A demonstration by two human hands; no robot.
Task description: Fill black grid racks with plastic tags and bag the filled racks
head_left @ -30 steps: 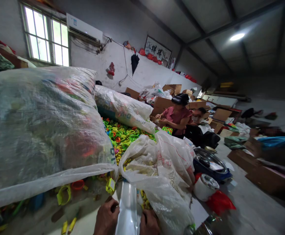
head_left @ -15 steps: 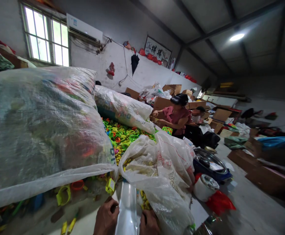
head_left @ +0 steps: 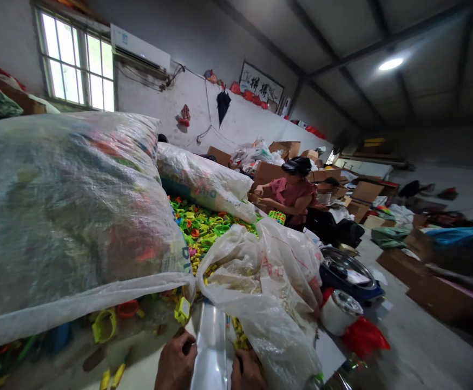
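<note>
At the bottom edge, my left hand (head_left: 176, 359) has its fingers curled together beside the left edge of a shiny metal strip (head_left: 209, 346). My right hand (head_left: 246, 370) is curled at the strip's right edge, partly cut off by the frame. What either hand holds, if anything, is too small to make out. Yellow pieces (head_left: 240, 335) lie just beyond my right hand, next to an open translucent bag (head_left: 256, 276). A yellow-green watch-like toy (head_left: 182, 310) sits above my left hand. Further left are a green ring (head_left: 104, 326) and an orange ring (head_left: 127, 308).
A huge filled plastic bag (head_left: 70, 216) takes up the left. Behind lies a heap of small green and yellow toys (head_left: 208, 225). A person in a pink shirt (head_left: 293, 192) sits beyond it. On the right are a white canister (head_left: 341, 312) and cardboard boxes (head_left: 447, 303).
</note>
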